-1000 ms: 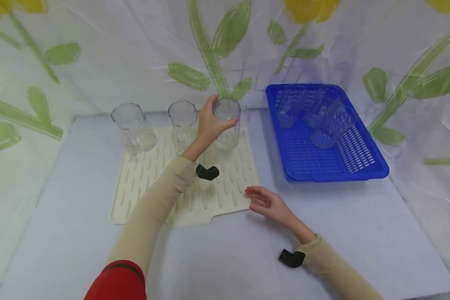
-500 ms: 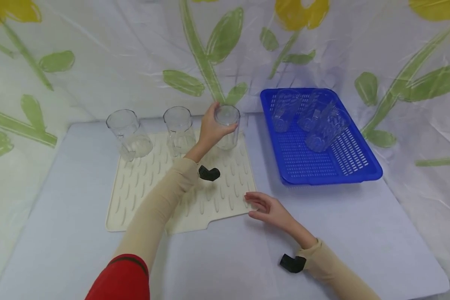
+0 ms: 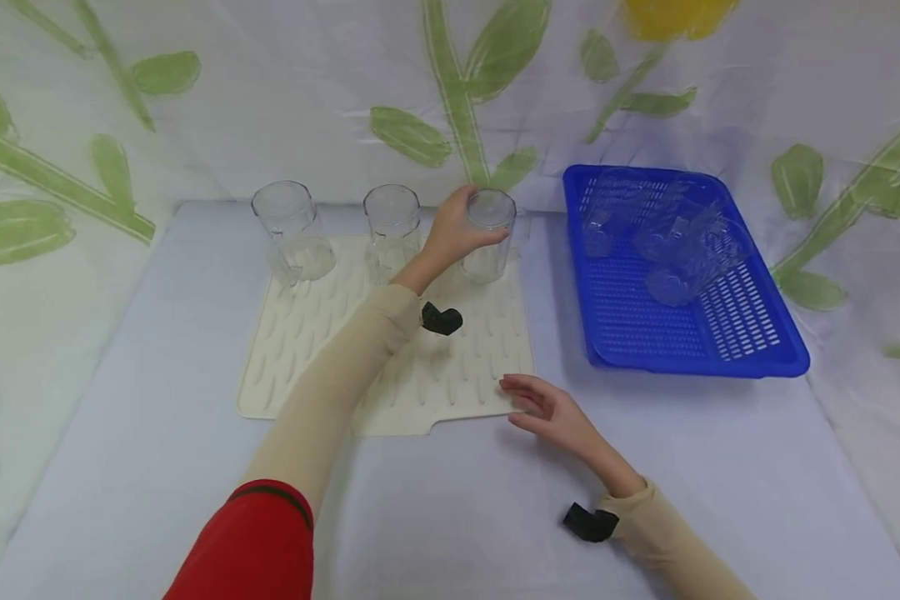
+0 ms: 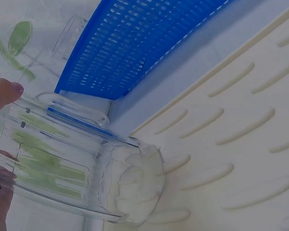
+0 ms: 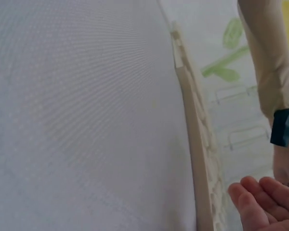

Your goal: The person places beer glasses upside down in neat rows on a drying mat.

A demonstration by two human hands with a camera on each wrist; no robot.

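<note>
My left hand (image 3: 456,233) grips a clear glass mug (image 3: 489,257) near its rim, fingers behind and thumb across the front. Upright at the back right of a cream ridged mat (image 3: 412,396), the mug has its base at the mat's surface; whether it touches I cannot tell. In the left wrist view its handle (image 4: 72,108) points toward the basket. Left of it on the mat stand two more glass mugs, one in the middle (image 3: 392,221) and one at the back left corner (image 3: 288,221). My right hand (image 3: 555,414) hovers by the mat's front right corner, fingers loosely bent, holding nothing.
A blue perforated basket (image 3: 690,364) stands right of the mat, with several glass mugs (image 3: 678,271) lying tilted at its back. White cloth (image 3: 450,517) covers the table. A flower-printed sheet (image 3: 307,108) hangs right behind the mat.
The head view has shifted slightly, moving the whole scene in the frame. My left hand keeps its grip on the mug at the mat's back right; the right hand stays put.
</note>
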